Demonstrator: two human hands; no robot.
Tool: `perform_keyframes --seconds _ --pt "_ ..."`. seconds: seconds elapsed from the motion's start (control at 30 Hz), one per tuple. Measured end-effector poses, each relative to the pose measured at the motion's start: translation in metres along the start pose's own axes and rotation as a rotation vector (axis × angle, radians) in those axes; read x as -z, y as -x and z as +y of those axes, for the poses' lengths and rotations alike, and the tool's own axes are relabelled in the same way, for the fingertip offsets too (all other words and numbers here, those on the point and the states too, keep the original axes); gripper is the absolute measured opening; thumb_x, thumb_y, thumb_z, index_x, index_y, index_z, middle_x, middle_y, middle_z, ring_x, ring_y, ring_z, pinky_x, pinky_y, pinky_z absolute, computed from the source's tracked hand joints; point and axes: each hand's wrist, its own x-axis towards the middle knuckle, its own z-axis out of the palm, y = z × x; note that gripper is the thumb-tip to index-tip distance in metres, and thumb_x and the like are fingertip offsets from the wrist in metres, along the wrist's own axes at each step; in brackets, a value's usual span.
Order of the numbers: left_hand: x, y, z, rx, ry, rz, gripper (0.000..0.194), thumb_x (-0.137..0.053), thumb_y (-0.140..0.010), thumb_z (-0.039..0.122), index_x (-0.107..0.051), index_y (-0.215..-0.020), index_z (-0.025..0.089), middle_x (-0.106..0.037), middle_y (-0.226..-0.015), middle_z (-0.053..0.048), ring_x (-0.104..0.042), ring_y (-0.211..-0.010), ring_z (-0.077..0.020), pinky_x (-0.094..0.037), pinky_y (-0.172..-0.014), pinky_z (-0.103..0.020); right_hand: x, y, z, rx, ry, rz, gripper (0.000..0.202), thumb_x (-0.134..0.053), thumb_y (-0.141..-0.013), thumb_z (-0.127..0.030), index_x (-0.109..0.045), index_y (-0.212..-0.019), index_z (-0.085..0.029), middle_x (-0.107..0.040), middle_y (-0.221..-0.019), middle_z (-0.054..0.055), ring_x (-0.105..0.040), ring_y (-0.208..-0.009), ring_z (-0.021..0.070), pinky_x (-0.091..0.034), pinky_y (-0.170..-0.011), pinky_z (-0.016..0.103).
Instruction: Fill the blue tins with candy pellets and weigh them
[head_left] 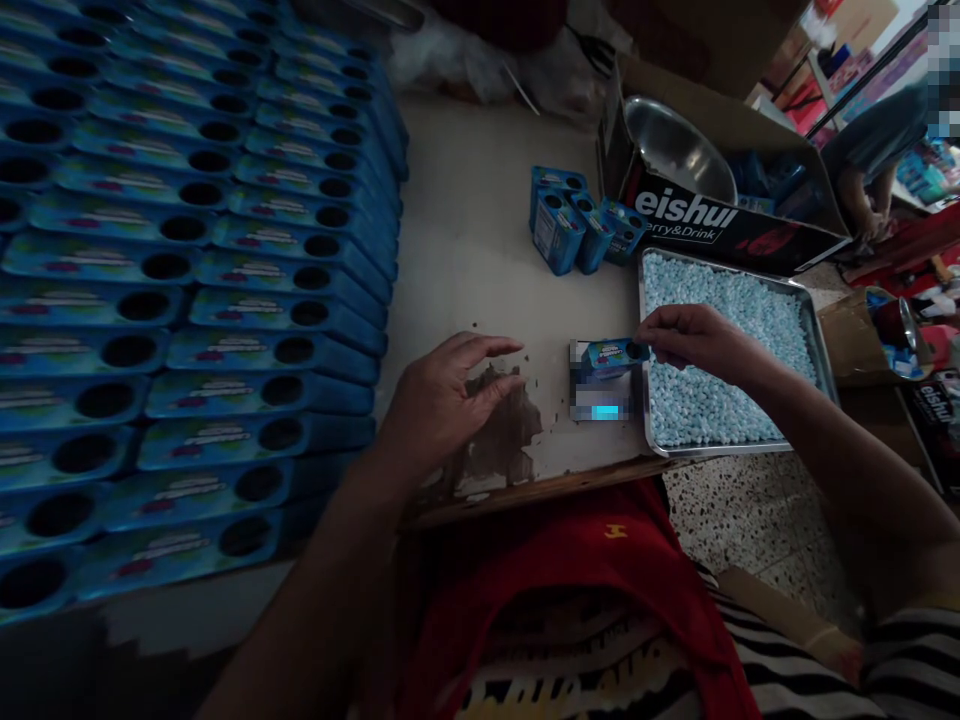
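Observation:
A blue printed container (611, 355) with a dark round hole at its right end rests on a small digital scale (585, 398) with a lit display. My right hand (690, 340) is at the hole, fingertips pinched together; whatever they hold, if anything, is hidden. Beneath that hand and to its right lies a metal tray (651, 425) full of small pale-blue pellets (720, 405). My left hand (450, 390) hovers over the table left of the scale, thumb and fingers apart and nothing between them.
Rows of blue containers (195, 310) fill the left side. Several more (559, 230) stand behind the scale. A black cardboard box (750, 235) at back right holds a metal bowl (679, 140). Plastic bags (480, 55) lie at the back. Another person's hands (870, 215) show at far right.

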Motion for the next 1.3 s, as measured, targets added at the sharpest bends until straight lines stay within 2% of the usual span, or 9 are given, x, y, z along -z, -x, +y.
perform_keyframes --seconds 0.23,0.5,0.7,0.77,0.87,1.0,1.17,1.3 --pt "-0.002 0.0 0.001 0.006 0.01 -0.014 0.029 -0.071 -0.098 0.039 -0.077 -0.124 0.027 -0.079 -0.124 -0.007 -0.075 -0.111 -0.0281 -0.056 -0.068 -0.029 -0.002 0.002 0.0 -0.004 -0.04 0.009 0.033 -0.083 -0.096 -0.051 -0.075 -0.089 -0.02 -0.061 -0.062 -0.003 -0.044 -0.052 0.0075 -0.03 -0.049 0.026" --pt "-0.007 -0.002 0.006 -0.017 0.001 -0.025 0.028 -0.072 -0.098 0.036 -0.076 -0.125 0.029 -0.08 -0.125 -0.006 -0.076 -0.111 -0.0278 -0.061 -0.081 -0.034 -0.003 0.001 0.004 0.018 -0.046 -0.001 0.032 -0.084 -0.094 -0.052 -0.077 -0.092 -0.021 -0.057 -0.059 -0.005 -0.042 -0.052 0.0082 -0.03 -0.049 0.026" --pt "-0.007 -0.002 0.006 -0.004 -0.002 -0.032 0.03 -0.074 -0.096 0.035 -0.076 -0.126 0.028 -0.079 -0.127 -0.007 -0.076 -0.113 -0.0291 -0.062 -0.081 -0.034 -0.004 -0.005 0.011 -0.015 -0.092 0.026 0.026 -0.084 -0.094 -0.045 -0.079 -0.095 -0.019 -0.055 -0.061 -0.005 -0.041 -0.056 0.0089 -0.03 -0.053 0.027" --pt "-0.006 -0.002 0.007 0.001 -0.008 -0.039 0.03 -0.074 -0.097 0.035 -0.077 -0.126 0.028 -0.079 -0.128 -0.007 -0.077 -0.112 -0.0291 -0.062 -0.081 -0.034 -0.003 -0.006 0.013 -0.043 -0.206 0.073 0.021 -0.084 -0.094 -0.04 -0.077 -0.094 -0.019 -0.058 -0.064 -0.004 -0.044 -0.058 0.0092 -0.034 -0.054 0.026" --pt "-0.006 -0.002 0.008 0.007 -0.004 -0.04 0.031 -0.074 -0.097 0.037 -0.077 -0.127 0.028 -0.079 -0.129 -0.008 -0.076 -0.111 -0.0298 -0.062 -0.081 -0.036 0.0 -0.007 0.013 -0.122 -0.448 0.152 0.011 -0.083 -0.089 -0.024 -0.076 -0.096 -0.019 -0.068 -0.077 0.002 -0.055 -0.065 0.011 -0.047 -0.061 0.026" --pt "-0.009 -0.003 0.008 0.023 -0.003 -0.036 0.03 -0.073 -0.097 0.036 -0.076 -0.125 0.026 -0.079 -0.129 -0.009 -0.075 -0.117 -0.0312 -0.063 -0.087 -0.04 0.006 -0.007 0.016 -0.262 -0.665 0.152 0.023 -0.077 -0.077 -0.009 -0.081 -0.098 -0.016 -0.078 -0.09 0.01 -0.068 -0.078 0.0171 -0.06 -0.068 0.029" --pt "-0.012 -0.001 0.001 -0.014 -0.029 -0.034 0.029 -0.071 -0.096 0.034 -0.075 -0.124 0.028 -0.077 -0.131 -0.008 -0.073 -0.12 -0.0303 -0.063 -0.089 -0.038 0.008 -0.003 0.02 -0.258 -0.685 0.082 0.035 -0.079 -0.072 -0.003 -0.083 -0.104 -0.016 -0.083 -0.097 0.009 -0.076 -0.084 0.018 -0.067 -0.075 0.028" --pt "-0.014 0.001 -0.004 -0.033 -0.051 -0.001 0.031 -0.071 -0.095 0.031 -0.075 -0.126 0.029 -0.074 -0.136 -0.007 -0.07 -0.127 -0.0301 -0.06 -0.106 -0.042 0.008 -0.001 0.021 -0.209 -0.642 0.024 0.035 -0.089 -0.074 -0.008 -0.082 -0.108 -0.015 -0.084 -0.099 0.007 -0.079 -0.084 0.0143 -0.067 -0.08 0.025"
